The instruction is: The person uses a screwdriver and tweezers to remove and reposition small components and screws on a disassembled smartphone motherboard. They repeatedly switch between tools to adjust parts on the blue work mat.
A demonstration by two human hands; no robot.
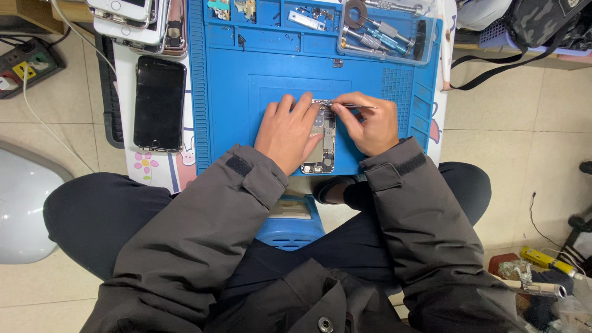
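Observation:
An opened phone body (323, 143) lies on the blue repair mat (228, 92), its insides showing. My left hand (288, 131) rests flat on its left side and holds it down. My right hand (367, 123) grips thin metal tweezers (354, 106), whose tip touches the top end of the phone. Both arms are in dark grey jacket sleeves.
A black phone (159, 102) lies face up left of the mat. Several stacked phones (132, 21) sit at top left. A clear tool box (387, 31) with screwdrivers stands at the mat's top right. A power strip (28, 65) lies on the floor, left.

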